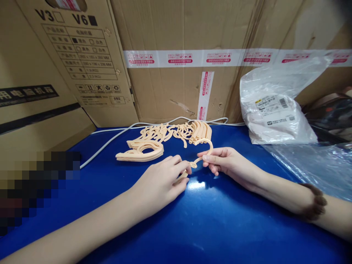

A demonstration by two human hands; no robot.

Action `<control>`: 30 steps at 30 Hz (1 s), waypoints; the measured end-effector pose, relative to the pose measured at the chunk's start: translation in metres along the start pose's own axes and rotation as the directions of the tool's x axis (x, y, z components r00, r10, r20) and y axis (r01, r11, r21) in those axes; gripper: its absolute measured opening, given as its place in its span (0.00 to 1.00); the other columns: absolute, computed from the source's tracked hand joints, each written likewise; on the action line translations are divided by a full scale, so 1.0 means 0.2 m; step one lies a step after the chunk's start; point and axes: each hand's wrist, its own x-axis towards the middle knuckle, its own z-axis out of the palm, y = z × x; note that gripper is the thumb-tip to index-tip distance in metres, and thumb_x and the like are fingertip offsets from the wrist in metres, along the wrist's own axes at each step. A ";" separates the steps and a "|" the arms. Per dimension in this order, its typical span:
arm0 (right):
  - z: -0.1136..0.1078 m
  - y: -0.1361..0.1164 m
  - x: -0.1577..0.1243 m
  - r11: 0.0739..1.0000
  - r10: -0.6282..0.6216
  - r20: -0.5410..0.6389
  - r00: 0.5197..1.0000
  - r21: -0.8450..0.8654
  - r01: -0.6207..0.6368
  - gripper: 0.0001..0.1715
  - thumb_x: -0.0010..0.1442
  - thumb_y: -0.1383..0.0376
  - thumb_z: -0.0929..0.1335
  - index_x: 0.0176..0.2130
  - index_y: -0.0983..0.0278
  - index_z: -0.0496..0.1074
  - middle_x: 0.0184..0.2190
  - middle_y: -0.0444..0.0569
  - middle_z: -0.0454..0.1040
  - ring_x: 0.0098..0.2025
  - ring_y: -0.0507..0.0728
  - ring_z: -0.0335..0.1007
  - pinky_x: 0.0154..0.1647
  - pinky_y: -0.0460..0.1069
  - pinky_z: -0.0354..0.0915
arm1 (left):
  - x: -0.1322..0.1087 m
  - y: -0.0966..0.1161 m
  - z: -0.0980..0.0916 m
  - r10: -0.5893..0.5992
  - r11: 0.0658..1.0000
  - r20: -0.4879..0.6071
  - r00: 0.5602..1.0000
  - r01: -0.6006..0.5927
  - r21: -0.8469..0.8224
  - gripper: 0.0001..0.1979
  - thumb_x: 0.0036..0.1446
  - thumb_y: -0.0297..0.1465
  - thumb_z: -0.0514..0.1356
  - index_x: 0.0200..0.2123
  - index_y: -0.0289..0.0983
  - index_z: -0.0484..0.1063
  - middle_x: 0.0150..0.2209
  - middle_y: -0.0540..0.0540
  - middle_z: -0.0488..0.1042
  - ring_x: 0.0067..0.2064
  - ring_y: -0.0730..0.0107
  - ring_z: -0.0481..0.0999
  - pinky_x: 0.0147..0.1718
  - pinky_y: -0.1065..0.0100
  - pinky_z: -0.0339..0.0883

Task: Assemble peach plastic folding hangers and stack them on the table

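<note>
Between my hands, low over the blue table, is a beige plastic clothes-hanger piece. Its curved hook [211, 146] is pinched by the thumb and fingers of my right hand [233, 163]. My left hand [165, 179] grips a hanger arm [181, 176] at the lower end, mostly covered by its fingers. Hook and arm meet at a small round joint [194, 165]; whether they are locked together I cannot tell. Beyond my left hand lies a neat stack of beige hangers [141, 157]. Behind it are loose hooks [156, 132], with a bundle of curved hanger arms [202, 129] to their right.
Cardboard boxes [170, 91] stand along the back and left. A white cable [107, 147] runs along the table's rear. At right are a labelled clear plastic bag [275, 113] and crumpled plastic film [308, 165]. The blue table [192, 227] reflects light.
</note>
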 end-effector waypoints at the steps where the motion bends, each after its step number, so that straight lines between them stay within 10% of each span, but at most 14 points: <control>1: 0.00 0.00 0.00 1.000 -0.010 -0.021 1.000 0.004 0.010 0.14 0.49 0.60 0.76 0.36 0.66 0.80 0.27 0.45 0.74 0.22 0.44 0.60 0.24 0.42 0.62 | 0.00 0.00 0.00 -0.011 1.000 -0.011 1.000 0.011 -0.012 0.06 0.60 0.27 0.53 0.40 0.39 0.68 0.38 0.49 0.70 0.39 0.67 0.69 0.36 0.66 0.61; 30: 0.00 0.03 -0.01 0.983 -0.181 -0.145 0.973 -0.067 0.173 0.18 0.53 0.59 0.73 0.32 0.62 0.61 0.30 0.42 0.72 0.23 0.46 0.61 0.24 0.44 0.60 | 0.03 -0.03 0.00 -0.141 0.975 -0.028 0.990 0.133 -0.177 0.16 0.49 0.23 0.56 0.40 0.38 0.77 0.33 0.48 0.74 0.35 0.67 0.72 0.35 0.67 0.63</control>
